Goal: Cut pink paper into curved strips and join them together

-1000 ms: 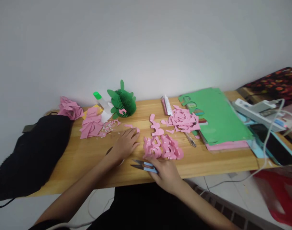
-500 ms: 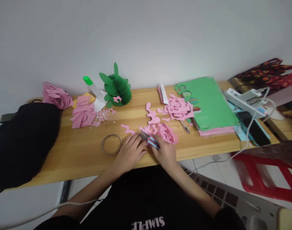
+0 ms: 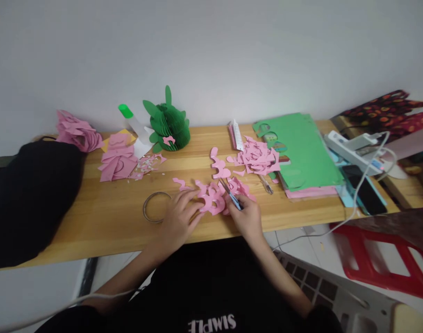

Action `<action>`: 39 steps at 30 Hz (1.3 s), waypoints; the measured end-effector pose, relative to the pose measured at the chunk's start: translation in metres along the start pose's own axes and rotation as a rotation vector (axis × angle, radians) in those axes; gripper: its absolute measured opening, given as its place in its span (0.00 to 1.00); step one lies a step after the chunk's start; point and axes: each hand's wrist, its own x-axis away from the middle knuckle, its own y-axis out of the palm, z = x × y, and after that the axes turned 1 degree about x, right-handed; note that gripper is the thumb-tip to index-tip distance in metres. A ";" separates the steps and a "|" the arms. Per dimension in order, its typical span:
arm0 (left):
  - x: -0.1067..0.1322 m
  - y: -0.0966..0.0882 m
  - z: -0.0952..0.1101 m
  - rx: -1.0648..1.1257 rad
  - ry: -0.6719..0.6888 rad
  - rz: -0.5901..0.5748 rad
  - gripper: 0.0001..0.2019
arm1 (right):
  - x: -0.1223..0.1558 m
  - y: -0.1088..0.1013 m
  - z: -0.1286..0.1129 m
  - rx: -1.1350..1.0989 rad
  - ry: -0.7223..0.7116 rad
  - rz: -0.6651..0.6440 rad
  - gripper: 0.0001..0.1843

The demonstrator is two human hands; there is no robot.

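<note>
A scalloped pink paper cutout (image 3: 216, 206) with rounded holes is in front of me, close to the table's front. My left hand (image 3: 179, 213) has its fingertips at the cutout's left edge, gripping it. In my right hand (image 3: 245, 216) is a pair of blue tweezers (image 3: 233, 198), its dark pointed tips angled up and left over the pink pieces. More curled pink cutouts (image 3: 242, 186) lie bunched behind the right hand. Just behind stands another wavy pink strip (image 3: 218, 165). To the left of my left hand is a metal ring (image 3: 145, 209).
A green pleated paper ball (image 3: 170, 127) with leaves stands at the back, near a green-capped glue bottle (image 3: 131, 118). Pink scraps (image 3: 258, 157), a white tube (image 3: 237, 135), green sheets (image 3: 301, 157), a phone (image 3: 364, 187) and power strip (image 3: 350, 148) lie rightward. A black cloth item (image 3: 38, 199) sits left.
The hands have moved apart slightly, and the pink cutout between them now shows more fully. The tweezers have turned to point more steeply away and shifted right.
</note>
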 end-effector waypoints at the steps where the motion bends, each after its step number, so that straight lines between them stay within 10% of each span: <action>1: 0.000 -0.003 -0.003 -0.002 -0.003 0.018 0.04 | 0.000 -0.001 -0.002 0.021 -0.005 0.002 0.22; 7: -0.030 -0.003 -0.032 -0.076 -0.036 0.001 0.06 | 0.001 0.003 -0.022 0.489 0.016 -0.074 0.18; 13: -0.049 0.000 -0.033 -0.087 -0.122 -0.098 0.08 | 0.000 -0.005 -0.031 0.474 0.006 -0.070 0.13; 19: -0.029 -0.010 -0.002 -0.125 -0.144 -0.173 0.08 | 0.002 0.007 -0.040 0.482 -0.038 -0.081 0.15; 25: 0.005 -0.021 -0.018 -0.239 -0.303 -0.041 0.07 | 0.000 0.009 -0.055 0.399 -0.035 -0.113 0.08; 33: 0.026 -0.021 -0.022 -0.203 -0.179 -0.036 0.11 | -0.054 0.032 -0.102 0.617 -0.171 -0.011 0.12; 39: 0.055 -0.032 -0.032 -0.225 -0.314 0.066 0.09 | -0.046 0.047 -0.091 0.550 -0.181 -0.084 0.14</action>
